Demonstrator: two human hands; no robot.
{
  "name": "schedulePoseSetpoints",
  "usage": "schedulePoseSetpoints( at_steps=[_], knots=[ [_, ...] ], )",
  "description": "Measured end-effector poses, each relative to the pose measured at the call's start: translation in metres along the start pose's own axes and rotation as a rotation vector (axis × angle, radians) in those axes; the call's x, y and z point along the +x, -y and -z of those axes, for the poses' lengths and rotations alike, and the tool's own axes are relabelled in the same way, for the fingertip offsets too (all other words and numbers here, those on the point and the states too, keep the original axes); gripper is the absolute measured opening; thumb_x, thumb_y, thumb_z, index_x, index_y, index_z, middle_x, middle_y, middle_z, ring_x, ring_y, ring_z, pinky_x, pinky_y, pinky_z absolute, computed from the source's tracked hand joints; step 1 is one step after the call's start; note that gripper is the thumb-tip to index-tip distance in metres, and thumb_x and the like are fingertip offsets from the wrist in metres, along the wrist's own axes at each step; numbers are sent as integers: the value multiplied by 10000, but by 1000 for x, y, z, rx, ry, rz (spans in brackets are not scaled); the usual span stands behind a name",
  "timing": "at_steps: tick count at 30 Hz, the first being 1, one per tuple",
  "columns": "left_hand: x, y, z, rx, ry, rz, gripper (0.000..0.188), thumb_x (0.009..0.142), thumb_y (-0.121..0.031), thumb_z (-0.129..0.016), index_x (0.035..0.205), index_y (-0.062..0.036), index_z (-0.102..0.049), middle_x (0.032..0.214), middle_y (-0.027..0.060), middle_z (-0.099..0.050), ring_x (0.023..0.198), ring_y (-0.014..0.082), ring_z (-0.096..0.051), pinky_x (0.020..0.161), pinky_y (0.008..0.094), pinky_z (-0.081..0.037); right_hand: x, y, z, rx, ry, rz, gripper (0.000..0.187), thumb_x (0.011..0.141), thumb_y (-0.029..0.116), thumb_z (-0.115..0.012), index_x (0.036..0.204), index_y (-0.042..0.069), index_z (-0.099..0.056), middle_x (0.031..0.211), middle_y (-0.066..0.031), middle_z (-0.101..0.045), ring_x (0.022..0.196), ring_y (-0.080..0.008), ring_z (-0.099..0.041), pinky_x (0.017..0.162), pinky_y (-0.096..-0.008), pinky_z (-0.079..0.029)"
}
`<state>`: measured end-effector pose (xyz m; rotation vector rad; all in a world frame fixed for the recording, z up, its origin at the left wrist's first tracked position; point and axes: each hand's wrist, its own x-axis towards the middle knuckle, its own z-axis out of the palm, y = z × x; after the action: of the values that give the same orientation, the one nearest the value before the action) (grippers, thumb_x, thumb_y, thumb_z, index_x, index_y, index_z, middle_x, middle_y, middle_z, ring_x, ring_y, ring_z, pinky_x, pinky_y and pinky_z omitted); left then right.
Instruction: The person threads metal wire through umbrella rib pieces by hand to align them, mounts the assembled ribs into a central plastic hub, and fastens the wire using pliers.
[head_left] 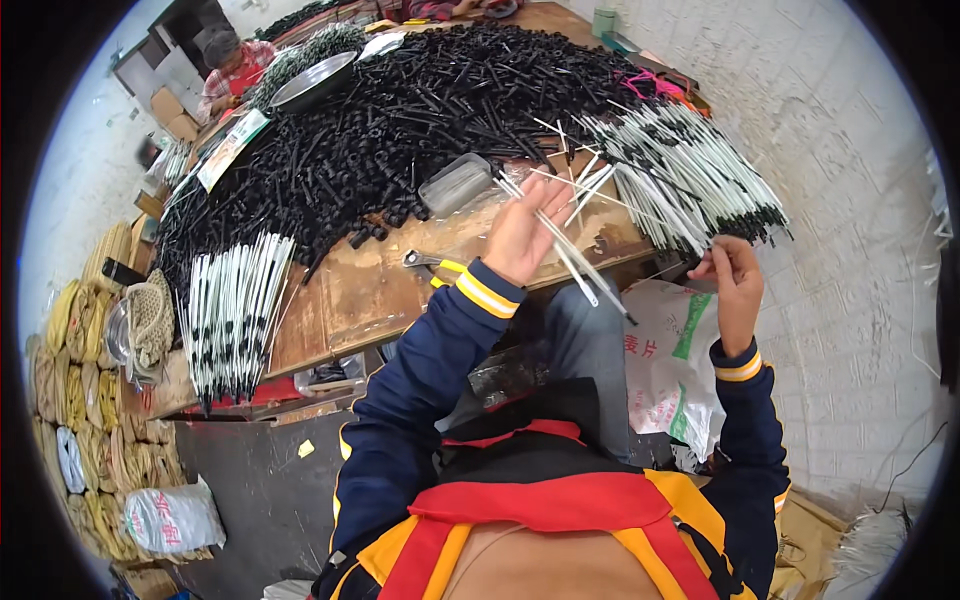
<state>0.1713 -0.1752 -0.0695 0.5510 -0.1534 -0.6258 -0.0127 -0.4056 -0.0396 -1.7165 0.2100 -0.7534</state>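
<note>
Navy sleeves with yellow cuffs come up from the lower edge toward a worn wooden workbench (350,290). Nearest, the left hand (520,235) is raised over the bench edge, its fingers closed around a small fan of thin white rods (570,250) that splay out above and slant down past the palm toward the lap. The right hand (735,275) sits off the bench's right corner, fingers pinched on what looks like the black-tipped end of a large sheaf of white rods (690,170) lying across that corner; whether it grips one rod or only touches the ends, I cannot tell.

To do this step well, I judge the left hand should keep the gathered rods parallel and their ends level, since they are already crossing each other. The right hand would do better to draw rods out along their length, not sideways, so the sheaf does not slide off the corner.

Just beyond the left wrist lie yellow-handled pliers (430,265), and past them a clear plastic tray (455,183) at the foot of a great heap of black tubes (400,130). Another bundle of white rods (232,310) hangs over the bench's left edge. Farther off stand a metal bowl (310,80) and another person (230,65) at work.
</note>
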Motion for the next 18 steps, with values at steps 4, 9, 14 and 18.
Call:
schedulePoseSetpoints(
  at_steps=[4,9,14,18],
  knots=[
    [-9,-5,-24,221,109,-60,335,986,-203,-553,1274,-51,-477,1220,127,-588,1148,242,-580,986,405,-471,-28,-7,4,82,5,-111,138,970,66,-531,1078,-3,-580,871,-99,-627,700,-137,-628,649,-296,-575],
    [-31,-4,-30,343,-13,-211,274,927,-160,-653,1145,-66,-517,966,62,-648,842,173,-648,742,314,-520,-55,2,-8,-148,449,-172,140,929,102,-556,1028,8,-589,832,-90,-622,666,-155,-646,577,-295,-535],
    [-55,-20,-41,118,-118,-89,196,937,-97,-612,1112,-124,-528,896,19,-625,771,95,-615,626,221,-497,-7,-19,20,-1010,324,584,175,873,141,-585,1031,65,-588,872,-102,-632,777,-302,-632,639,-387,-518],
    [-98,-31,-83,215,168,252,131,946,-71,-558,1073,-98,-549,820,13,-575,673,81,-554,534,196,-420,53,-9,43,-1250,-115,504,164,887,183,-601,1003,69,-613,894,-120,-654,830,-328,-634,677,-417,-506]
  ],
)
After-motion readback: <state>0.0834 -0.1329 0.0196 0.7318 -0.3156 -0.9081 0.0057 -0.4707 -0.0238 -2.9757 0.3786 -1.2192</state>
